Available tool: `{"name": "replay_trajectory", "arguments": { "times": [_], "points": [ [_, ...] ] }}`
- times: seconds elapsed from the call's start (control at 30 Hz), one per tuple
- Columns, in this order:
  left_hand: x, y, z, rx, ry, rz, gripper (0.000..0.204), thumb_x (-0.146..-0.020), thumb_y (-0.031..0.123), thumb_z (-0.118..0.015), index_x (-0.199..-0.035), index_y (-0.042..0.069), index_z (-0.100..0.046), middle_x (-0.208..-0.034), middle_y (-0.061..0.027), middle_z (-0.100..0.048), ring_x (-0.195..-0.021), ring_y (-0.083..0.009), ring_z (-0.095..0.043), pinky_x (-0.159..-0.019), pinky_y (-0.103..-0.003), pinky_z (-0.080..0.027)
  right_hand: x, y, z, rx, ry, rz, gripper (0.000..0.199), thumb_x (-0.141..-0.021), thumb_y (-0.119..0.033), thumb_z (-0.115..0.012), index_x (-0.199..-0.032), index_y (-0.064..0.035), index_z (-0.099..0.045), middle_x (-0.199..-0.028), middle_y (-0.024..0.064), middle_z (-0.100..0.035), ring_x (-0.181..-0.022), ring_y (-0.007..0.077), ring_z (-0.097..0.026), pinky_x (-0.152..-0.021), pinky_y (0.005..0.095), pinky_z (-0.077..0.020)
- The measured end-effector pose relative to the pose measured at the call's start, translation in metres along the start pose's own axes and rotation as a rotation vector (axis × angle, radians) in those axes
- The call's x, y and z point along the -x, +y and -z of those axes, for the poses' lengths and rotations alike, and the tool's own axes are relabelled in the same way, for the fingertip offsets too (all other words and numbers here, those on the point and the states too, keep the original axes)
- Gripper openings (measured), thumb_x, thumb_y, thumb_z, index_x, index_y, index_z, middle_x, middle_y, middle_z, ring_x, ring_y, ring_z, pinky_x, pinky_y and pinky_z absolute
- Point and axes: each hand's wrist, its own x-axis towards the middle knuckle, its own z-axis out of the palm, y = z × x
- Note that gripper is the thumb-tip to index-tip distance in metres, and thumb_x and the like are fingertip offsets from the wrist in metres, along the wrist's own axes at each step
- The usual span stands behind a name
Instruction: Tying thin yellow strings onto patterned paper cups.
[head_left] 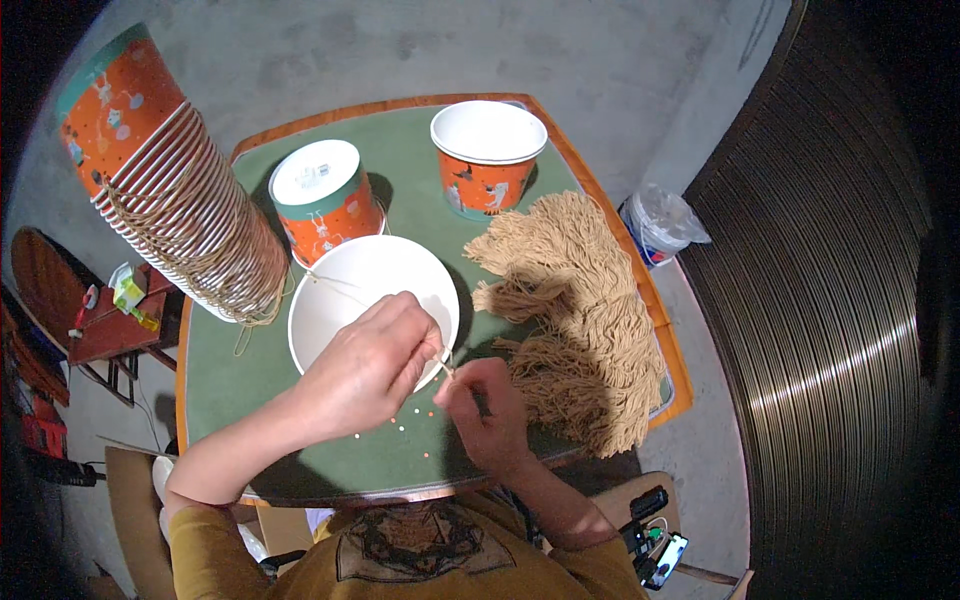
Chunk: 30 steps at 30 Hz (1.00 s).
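Over the near right edge of a white paper bucket, my left hand is closed in a pinch on a thin tan cord. That cord crosses the bucket's open mouth from its left rim toward my fingers. Just to the right and a little nearer, my right hand is also closed, pinching the cord where a short piece shows between both hands. Small pale and orange beads or dots lie scattered on the green tabletop below my hands. The bucket's outer side is mostly hidden.
A tall leaning stack of orange buckets, wound with cord, stands at left. Behind are an upside-down bucket and an upright one. A heap of tan cords covers the right side. A metal shutter stands beyond.
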Motion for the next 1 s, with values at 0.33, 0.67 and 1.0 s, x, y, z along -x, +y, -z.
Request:
{"name": "replay_trajectory", "arguments": {
  "times": [0.33,0.67,1.0],
  "points": [
    [0.005,0.001,-0.001,0.021,0.007,-0.024,0.008,-0.086,0.006,-0.056,-0.088,0.001,-0.051,-0.084,-0.0138,-0.048,-0.082,-0.0334,-0.053,-0.071,-0.043,-0.045,-0.004,-0.011,0.002,0.371,0.082,0.047,0.016,-0.082,-0.013,-0.069,-0.094,-0.0082,-0.058,-0.063,0.0027,-0.054,-0.051,0.0121,-0.053,-0.05,0.0267,-0.0453],
    [0.018,0.006,0.0,-0.261,0.063,-0.141,0.015,-0.08,0.009,-0.063,-0.088,0.002,-0.053,-0.084,-0.0128,-0.05,-0.08,-0.0306,-0.054,-0.071,-0.039,-0.044,0.01,-0.009,-0.007,0.249,0.081,-0.026,0.014,-0.082,-0.015,-0.067,-0.092,-0.0089,-0.059,-0.079,0.0099,-0.063,-0.065,0.0264,-0.063,-0.06,0.0361,-0.0513],
    [0.068,-0.019,0.026,-0.667,0.087,-0.256,0.028,-0.069,0.017,-0.065,-0.093,0.008,-0.055,-0.09,-0.0067,-0.052,-0.092,-0.024,-0.054,-0.087,-0.043,-0.042,0.022,-0.011,-0.011,0.343,-0.034,0.097,0.015,-0.083,-0.014,-0.066,-0.095,-0.0084,-0.06,-0.08,0.0086,-0.061,-0.07,0.0261,-0.061,-0.06,0.0371,-0.051]
  ]
}}
